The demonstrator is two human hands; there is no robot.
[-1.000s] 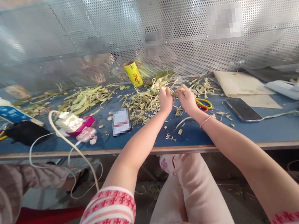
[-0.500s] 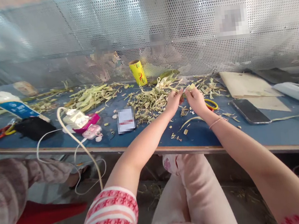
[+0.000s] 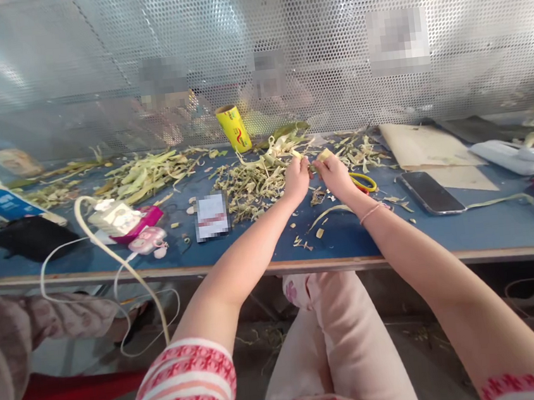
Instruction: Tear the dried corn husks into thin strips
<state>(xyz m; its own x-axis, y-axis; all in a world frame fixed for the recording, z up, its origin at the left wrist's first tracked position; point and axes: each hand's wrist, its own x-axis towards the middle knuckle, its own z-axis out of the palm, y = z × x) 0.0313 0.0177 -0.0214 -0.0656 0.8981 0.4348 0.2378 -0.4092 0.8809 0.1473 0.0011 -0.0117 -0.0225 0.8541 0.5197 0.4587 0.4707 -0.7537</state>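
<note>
My left hand (image 3: 297, 181) is closed, with a pale yellow-green plant piece (image 3: 297, 154) showing above its fingers. Close beside it, my right hand (image 3: 335, 175) pinches another pale yellowish plant piece (image 3: 325, 154). Whether the two pieces join between the fingers I cannot tell. Both hands are over the near right part of a heap of shredded plant strips (image 3: 256, 185). Yellow-handled scissors (image 3: 365, 182) lie just right of my right wrist, partly hidden. A curved pale strip (image 3: 328, 211) and small scraps (image 3: 319, 233) are on the blue table (image 3: 262, 246) below my hands.
A yellow tube (image 3: 235, 130) stands before a perforated metal screen (image 3: 328, 60). Leftward are a blurred card (image 3: 211, 216), a charger with cables (image 3: 118, 217), a black pouch (image 3: 35, 237), a bottle (image 3: 4, 197) and more strips (image 3: 150, 174). A phone (image 3: 431, 192) and cardboard (image 3: 426, 144) lie rightward.
The view has swung slightly right, so the table things sit further left. My hands remain close together over the heap; pale pieces now show above both hands.
</note>
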